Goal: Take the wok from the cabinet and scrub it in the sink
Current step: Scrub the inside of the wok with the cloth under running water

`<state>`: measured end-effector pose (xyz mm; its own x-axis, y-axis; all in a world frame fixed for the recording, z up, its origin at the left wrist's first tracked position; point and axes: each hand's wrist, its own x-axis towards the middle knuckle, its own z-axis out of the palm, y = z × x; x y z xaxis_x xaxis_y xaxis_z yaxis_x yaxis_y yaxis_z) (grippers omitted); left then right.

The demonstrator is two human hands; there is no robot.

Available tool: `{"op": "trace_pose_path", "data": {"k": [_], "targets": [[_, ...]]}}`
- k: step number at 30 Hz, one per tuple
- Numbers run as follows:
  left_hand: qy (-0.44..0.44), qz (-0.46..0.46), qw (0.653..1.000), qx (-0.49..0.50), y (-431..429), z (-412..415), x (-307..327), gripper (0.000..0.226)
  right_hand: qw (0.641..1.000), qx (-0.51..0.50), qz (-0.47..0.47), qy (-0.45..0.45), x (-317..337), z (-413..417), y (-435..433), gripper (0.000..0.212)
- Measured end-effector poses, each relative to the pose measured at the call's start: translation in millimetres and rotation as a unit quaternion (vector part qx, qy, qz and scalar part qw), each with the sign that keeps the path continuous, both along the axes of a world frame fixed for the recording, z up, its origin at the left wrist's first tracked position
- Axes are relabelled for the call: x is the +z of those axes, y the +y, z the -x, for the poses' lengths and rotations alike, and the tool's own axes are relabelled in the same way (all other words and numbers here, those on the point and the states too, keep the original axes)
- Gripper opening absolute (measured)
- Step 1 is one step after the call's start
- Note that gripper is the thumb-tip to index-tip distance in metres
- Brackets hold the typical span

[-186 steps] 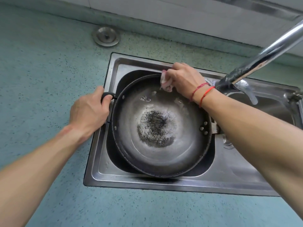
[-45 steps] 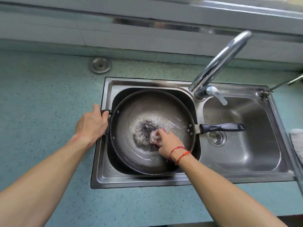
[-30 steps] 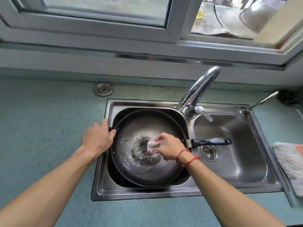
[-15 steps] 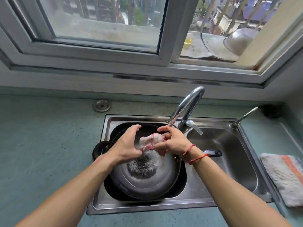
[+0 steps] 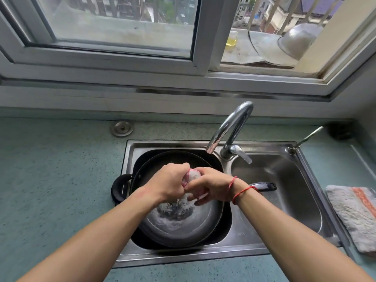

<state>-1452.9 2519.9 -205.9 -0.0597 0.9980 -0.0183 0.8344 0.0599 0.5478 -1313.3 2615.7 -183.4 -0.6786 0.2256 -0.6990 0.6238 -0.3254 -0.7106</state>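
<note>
Head view: we stand at the window, and the wok [image 5: 179, 226] already sits in the left basin of the sink [image 5: 240, 235], its long handle [image 5: 264, 186] reaching over the divider toward the right basin. Our left hand [image 5: 168, 184] and right hand [image 5: 211, 187] meet above the wok's middle, both grips closed tight around a small pink-and-white scrubbing cloth [image 5: 192, 176], which we appear to be wringing; water drips into the foamy pool below. The faucet [image 5: 230, 131] arches over the sink's back edge, with no stream visible. A folded towel [image 5: 354, 212] lies on the table by the sink's right edge. By our reckoning the fetching is done and the scrubbing well advanced; dark speckled residue [image 5: 175, 210] at the wok's bottom suggests more scrubbing and a rinse remain.
</note>
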Motion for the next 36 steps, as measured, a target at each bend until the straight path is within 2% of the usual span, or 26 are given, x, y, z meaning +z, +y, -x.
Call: {"op": "trace_pose_path", "data": {"k": [3, 6, 8, 11, 13, 15, 18, 20, 23, 25, 27, 29, 31, 33, 36], "targets": [[0.103, 0.006, 0.993, -0.061, 5, 3, -1, 0.027, 0.993, 0.104, 0.0, -0.051, -4, 10, 3, 0.019], [0.124, 0.02, 0.988, -0.086, 5, 9, -8, 0.029, 0.985, 0.134, -0.041, -0.105, -10, 24, 3, 0.008], [0.138, -0.012, 0.987, -0.078, 0, 13, -16, 0.029, 0.984, 0.123, -0.03, -0.123, -15, 29, 7, 0.01], [0.203, -0.075, 0.974, -0.072, -6, 10, -28, 0.029, 0.981, 0.13, -0.02, -0.141, -22, 33, 10, 0.011], [0.211, -0.075, 0.972, -0.066, -5, 6, -32, 0.029, 0.976, 0.16, -0.043, -0.143, -25, 36, 7, 0.022], [0.187, -0.029, 0.981, -0.038, 0, 2, -35, 0.033, 0.963, 0.193, -0.112, -0.148, -30, 39, 4, 0.029], [0.185, 0.088, 0.979, -0.008, 7, 0, -31, 0.022, 0.923, 0.24, -0.256, -0.156, -41, 43, 0, 0.036], [0.182, 0.138, 0.974, -0.003, 9, 0, -32, 0.019, 0.881, 0.276, -0.352, -0.152, -47, 44, -3, 0.026], [0.124, 0.161, 0.979, 0.012, 13, 2, -34, 0.005, 0.818, 0.291, -0.475, -0.139, -46, 41, -7, 0.016], [0.082, 0.198, 0.976, 0.024, 16, 3, -37, 0.015, 0.789, 0.285, -0.531, -0.121, -46, 37, -7, 0.01], [0.031, 0.243, 0.969, 0.033, 18, 5, -39, 0.019, 0.746, 0.307, -0.583, -0.095, -47, 34, -8, 0.015], [-0.058, 0.294, 0.953, 0.054, 20, 5, -41, 0.025, 0.698, 0.329, -0.634, -0.056, -47, 30, -7, 0.014], [-0.189, 0.346, 0.917, 0.064, 19, 5, -38, 0.031, 0.649, 0.337, -0.682, -0.005, -48, 27, -7, 0.012], [-0.274, 0.372, 0.884, 0.065, 18, 4, -35, 0.037, 0.628, 0.302, -0.717, 0.033, -53, 23, -6, 0.017], [-0.286, 0.356, 0.887, 0.071, 17, 5, -40, 0.031, 0.617, 0.239, -0.748, 0.054, -62, 20, -7, 0.014]]}}
